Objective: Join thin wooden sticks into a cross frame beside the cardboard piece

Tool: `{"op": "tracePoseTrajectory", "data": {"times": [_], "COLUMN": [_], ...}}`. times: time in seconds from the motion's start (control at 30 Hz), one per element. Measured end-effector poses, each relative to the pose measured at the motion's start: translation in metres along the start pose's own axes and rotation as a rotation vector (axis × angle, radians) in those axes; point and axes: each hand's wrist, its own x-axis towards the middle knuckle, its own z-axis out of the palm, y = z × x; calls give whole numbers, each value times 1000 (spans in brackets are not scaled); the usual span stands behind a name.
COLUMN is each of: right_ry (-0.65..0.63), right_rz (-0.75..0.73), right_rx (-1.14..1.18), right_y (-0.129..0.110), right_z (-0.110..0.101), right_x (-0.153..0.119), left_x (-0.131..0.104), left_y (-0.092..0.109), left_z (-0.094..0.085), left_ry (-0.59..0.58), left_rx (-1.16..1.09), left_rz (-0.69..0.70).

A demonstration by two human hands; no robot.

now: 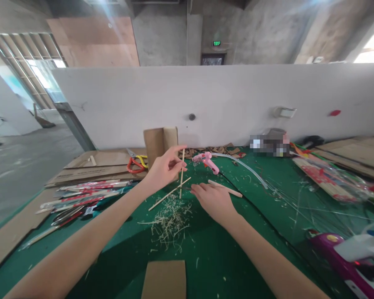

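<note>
My left hand pinches a thin wooden stick between thumb and fingers, holding it nearly upright with its lower end close to the table. My right hand lies low to the right, fingers curled around a small knife; only a narrow grey blade shows near the stick, and the grip is hidden. A second thin stick lies slanted across the table beneath the first. Curly wood shavings are heaped just in front of both hands. Beyond my right knuckles rests a pale rod, partly hidden.
A pink glue gun with a black cord lies beyond my hands. Red-and-yellow scissors, folded cardboard and packaged sticks are at left. A cardboard piece lies at the front; a purple power strip is at right.
</note>
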Motion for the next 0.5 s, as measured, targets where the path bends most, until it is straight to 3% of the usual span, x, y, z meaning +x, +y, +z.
{"op": "tracePoseTrajectory", "data": {"times": [0.1,0.23,0.37,0.5], "right_ry": [73,-2,74,2], "right_rz": [47,-37,50,-3], "right_rx": [-16,-9,-26,-6], "right_y": [0,-1,1,0], "right_z": [1,3,3,4], "right_x": [0,-1,0,-2], "left_x": [0,0,0,0], "left_y": [-2,-3,-1,1], "left_z": [0,-1,-1,-2], "left_ry": [-11,4,6,23], "left_rx": [-33,-27,15,55], "left_rz": [-16,3,29,37]}}
